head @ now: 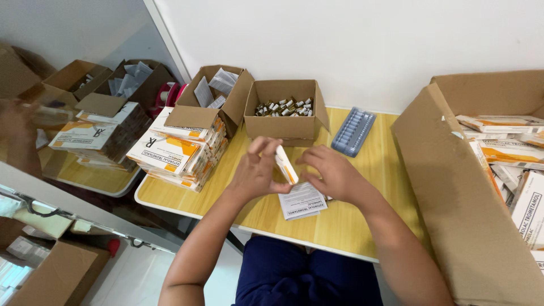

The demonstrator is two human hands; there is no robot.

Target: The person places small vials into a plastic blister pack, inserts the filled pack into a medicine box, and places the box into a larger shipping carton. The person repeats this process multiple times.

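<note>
Both forearms angled in over table [362, 187], left hand [256, 173] and right hand [334, 174] raised, fingers of both pinching small white-orange carton [286, 165] above leaflet [302, 200]

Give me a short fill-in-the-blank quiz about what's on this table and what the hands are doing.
1. Both hands, left hand and right hand, hold a small white and ____ carton.
2. A printed paper leaflet lies on the ____ table.
3. The open middle box holds small ____.
4. The grey-blue tray lies to the ____ of that box.

Missing words: orange; wooden; vials; right
</note>
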